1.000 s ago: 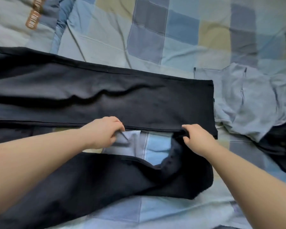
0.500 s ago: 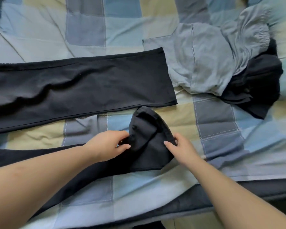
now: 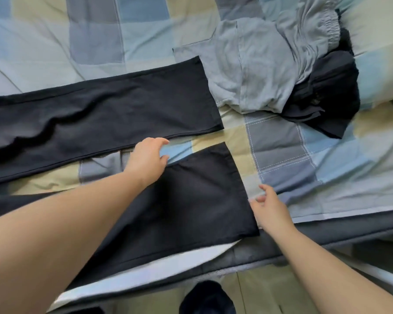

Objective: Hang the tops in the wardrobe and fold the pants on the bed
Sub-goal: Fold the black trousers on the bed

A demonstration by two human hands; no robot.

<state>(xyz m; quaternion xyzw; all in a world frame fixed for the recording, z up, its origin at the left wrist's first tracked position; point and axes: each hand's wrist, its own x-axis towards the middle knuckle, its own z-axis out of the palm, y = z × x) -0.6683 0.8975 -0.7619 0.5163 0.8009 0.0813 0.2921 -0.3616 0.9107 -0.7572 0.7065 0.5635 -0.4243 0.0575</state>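
Observation:
Black pants (image 3: 114,109) lie spread on the checked bedspread (image 3: 281,155), both legs pointing right. The far leg lies flat across the middle. The near leg (image 3: 197,196) now lies flat too, its hem near the bed's front edge. My left hand (image 3: 148,158) hovers at the near leg's upper edge, fingers loosely bent, holding nothing. My right hand (image 3: 269,208) sits at the hem's lower right corner, fingers relaxed and touching the cloth's edge.
A crumpled grey garment (image 3: 254,71) lies at the upper right, with a dark garment (image 3: 327,96) partly under it. The bed's dark front edge (image 3: 327,236) runs along the bottom right. Below it is the floor, with a dark foot (image 3: 207,298).
The near pant leg was bunched up between both hands; now it is stretched out flat. Both hands have let go of it. The view shifted down toward the bed edge.

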